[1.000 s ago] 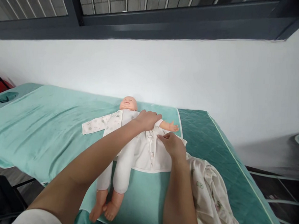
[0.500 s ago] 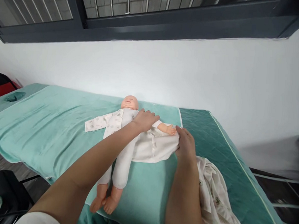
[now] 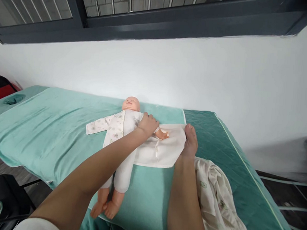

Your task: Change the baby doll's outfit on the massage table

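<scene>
Doll (image 3: 123, 134) lies on its back along the middle of a long padded table (image 3: 219, 150), head toward the white wall (image 3: 171, 71) and bare feet near the close edge. Largest of all is that wall, with a dark window frame (image 3: 175, 19) running across the top of the view. Below it the table carries a light green towel (image 3: 51, 129) spread over most of its left and middle part, while a darker quilted green cover shows at the right end. The doll rests on the towel, dressed in white trousers and a printed jacket (image 3: 111, 126) that lies open, one sleeve stretched out flat to the left side of the view.

A white cloth panel (image 3: 164, 147) (part of the doll's clothing, it seems) spreads flat from the doll's body toward the right. The left hand (image 3: 148, 123) lies on the doll's chest by the shoulder, fingers curled down onto it, next to the doll's small bare arm (image 3: 162, 133). The right hand (image 3: 189, 141) grips the far right edge of the white panel, fingers closed over the cloth. Just beside the right forearm, a crumpled patterned garment (image 3: 216, 198) lies on the table near its close edge.
</scene>
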### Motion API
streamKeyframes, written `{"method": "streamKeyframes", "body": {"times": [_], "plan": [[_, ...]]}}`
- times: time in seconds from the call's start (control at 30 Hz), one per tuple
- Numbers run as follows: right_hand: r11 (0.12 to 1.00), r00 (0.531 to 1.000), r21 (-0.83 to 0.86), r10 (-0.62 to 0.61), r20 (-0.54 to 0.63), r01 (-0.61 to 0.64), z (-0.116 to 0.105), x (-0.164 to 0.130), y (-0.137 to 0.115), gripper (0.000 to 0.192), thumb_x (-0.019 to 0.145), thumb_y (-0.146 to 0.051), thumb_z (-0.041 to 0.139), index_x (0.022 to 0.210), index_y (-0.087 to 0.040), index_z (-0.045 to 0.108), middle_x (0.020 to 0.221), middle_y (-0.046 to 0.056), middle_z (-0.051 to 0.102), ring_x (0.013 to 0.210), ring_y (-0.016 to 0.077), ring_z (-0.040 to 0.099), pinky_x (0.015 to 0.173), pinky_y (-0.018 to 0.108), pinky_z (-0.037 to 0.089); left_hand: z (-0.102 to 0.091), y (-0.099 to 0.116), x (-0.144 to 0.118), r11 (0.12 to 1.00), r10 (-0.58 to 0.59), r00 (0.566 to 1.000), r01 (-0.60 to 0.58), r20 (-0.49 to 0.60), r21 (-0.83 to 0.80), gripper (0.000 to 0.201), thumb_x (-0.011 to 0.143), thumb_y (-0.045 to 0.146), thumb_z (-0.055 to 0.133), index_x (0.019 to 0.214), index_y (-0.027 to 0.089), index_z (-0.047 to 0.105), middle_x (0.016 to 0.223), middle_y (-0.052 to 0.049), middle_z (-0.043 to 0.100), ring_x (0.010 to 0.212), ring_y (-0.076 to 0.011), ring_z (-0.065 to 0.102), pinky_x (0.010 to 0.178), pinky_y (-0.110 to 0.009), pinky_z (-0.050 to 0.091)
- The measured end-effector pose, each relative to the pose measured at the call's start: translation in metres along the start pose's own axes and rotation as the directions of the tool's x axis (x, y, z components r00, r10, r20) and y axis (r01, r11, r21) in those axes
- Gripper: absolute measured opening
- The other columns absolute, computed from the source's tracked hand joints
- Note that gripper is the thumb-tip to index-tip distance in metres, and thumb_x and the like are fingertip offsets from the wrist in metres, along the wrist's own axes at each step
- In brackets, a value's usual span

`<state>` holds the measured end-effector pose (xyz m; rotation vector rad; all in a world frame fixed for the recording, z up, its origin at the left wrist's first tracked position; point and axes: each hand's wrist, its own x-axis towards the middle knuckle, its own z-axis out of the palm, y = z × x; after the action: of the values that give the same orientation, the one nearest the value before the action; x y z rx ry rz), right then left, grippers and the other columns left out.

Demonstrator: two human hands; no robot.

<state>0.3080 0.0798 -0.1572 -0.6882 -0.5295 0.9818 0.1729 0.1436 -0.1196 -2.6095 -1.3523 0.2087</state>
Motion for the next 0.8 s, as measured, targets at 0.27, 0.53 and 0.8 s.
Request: {"method": "streamKeyframes", "body": {"times": [0.27, 0.53, 0.8], "plan": [[0.986, 0.962, -0.125, 0.134, 0.239, -0.107, 0.025, -0.026, 0.014, 0.031, 0.083, -0.049, 0.072, 0.092, -0.026, 0.054, 0.08, -0.003, 0.063, 0.071, 0.0164, 0.062, 0.063, 0.03, 0.05, 0.004, -0.01, 0.003, 0.984, -0.067, 0.997, 0.058, -0.05, -0.166, 0.041, 0.086, 0.026, 0.062, 0.124, 0.012, 0.057, 0.128, -0.017, 0.061, 0.117, -0.0298, 0.057, 0.1, -0.045, 0.04], [0.933, 0.707, -0.292, 0.351, 0.613, -0.21, 0.036, -0.043, 0.022, 0.042, 0.082, -0.034, 0.078, 0.12, -0.03, 0.06, 0.103, 0.0, 0.064, 0.08, 0.0122, 0.06, 0.071, 0.025, 0.05, -0.007, -0.076, -0.005, 0.717, 0.056, 0.957, -0.237, -0.284, -0.656, 0.02, 0.074, 0.011, 0.048, 0.086, 0.018, 0.062, 0.088, -0.002, 0.068, 0.079, -0.0166, 0.059, 0.071, -0.028, 0.044], [0.915, 0.603, -0.383, 0.376, 0.704, -0.123, 0.034, -0.047, 0.019, 0.027, 0.094, -0.035, 0.066, 0.12, -0.029, 0.065, 0.111, 0.005, 0.068, 0.087, 0.0155, 0.066, 0.079, 0.031, 0.053, 0.02, -0.116, -0.04, 0.727, -0.386, 0.842, 0.025, -0.378, -0.686, 0.02, 0.078, 0.005, 0.046, 0.079, 0.02, 0.059, 0.095, -0.006, 0.066, 0.097, -0.0224, 0.058, 0.083, -0.035, 0.046]]}}
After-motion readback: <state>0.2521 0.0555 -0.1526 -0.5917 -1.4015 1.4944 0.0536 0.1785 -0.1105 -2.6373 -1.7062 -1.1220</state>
